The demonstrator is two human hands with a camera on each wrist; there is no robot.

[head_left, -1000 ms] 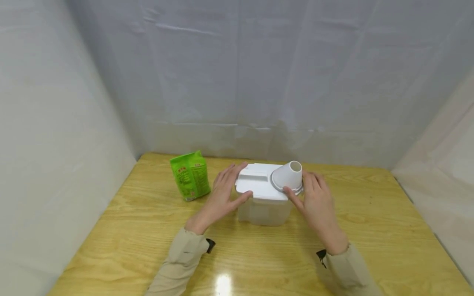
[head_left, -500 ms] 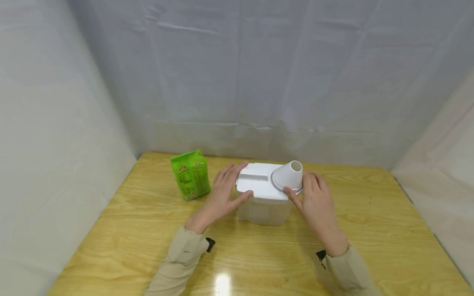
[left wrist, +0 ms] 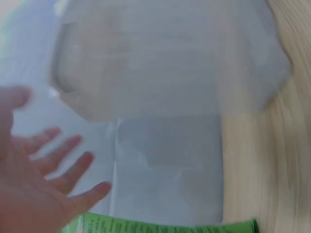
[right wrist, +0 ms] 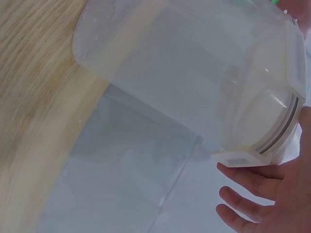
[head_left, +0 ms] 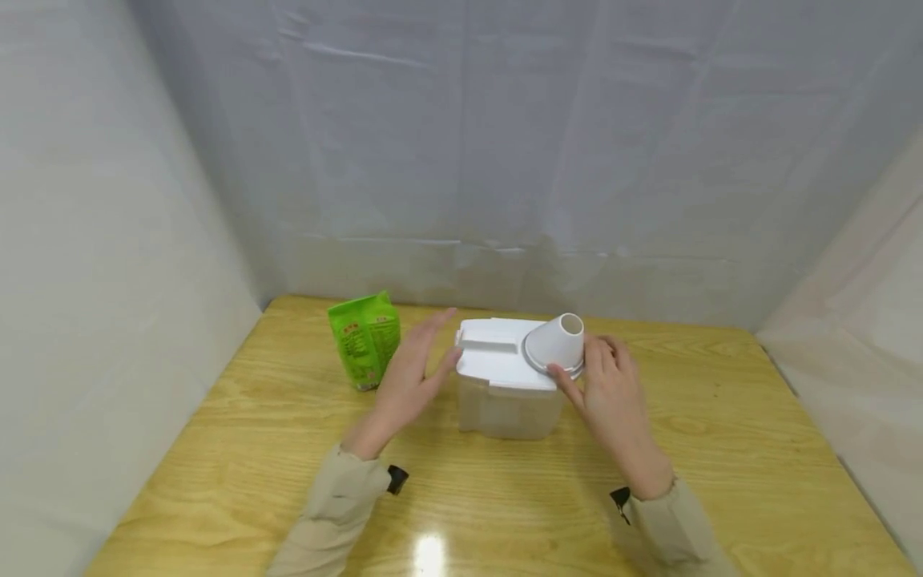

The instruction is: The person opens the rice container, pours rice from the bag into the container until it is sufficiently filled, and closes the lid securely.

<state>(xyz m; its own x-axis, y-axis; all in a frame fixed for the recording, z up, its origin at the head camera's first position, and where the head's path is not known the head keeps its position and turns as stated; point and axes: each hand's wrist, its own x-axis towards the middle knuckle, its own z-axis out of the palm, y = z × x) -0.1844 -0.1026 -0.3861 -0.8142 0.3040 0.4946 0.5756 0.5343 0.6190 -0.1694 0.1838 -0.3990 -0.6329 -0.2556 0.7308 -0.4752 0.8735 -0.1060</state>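
A clear plastic storage container (head_left: 515, 413) stands on the table under its white lid (head_left: 479, 367). The lid has a recessed handle on the left and a white cone-shaped spout (head_left: 558, 343) at its right end. My left hand (head_left: 402, 381) is beside the container's left end, fingers spread, holding nothing; the left wrist view shows its palm and separate fingers. My right hand (head_left: 611, 401) rests at the lid's right end, thumb by the spout's base. In the right wrist view its index fingertip (right wrist: 222, 167) is right at the lid's edge clip, the other fingers apart from it.
A green printed bag (head_left: 365, 340) stands left of the container, just behind my left hand. The wooden table (head_left: 461, 513) is bordered by a pale sheet (head_left: 461, 160) at the back and by more sheeting on both sides.
My left hand has come off the lid's left end and moved left, towards the green bag. The right hand stays at the spout end, and the container stands as before.
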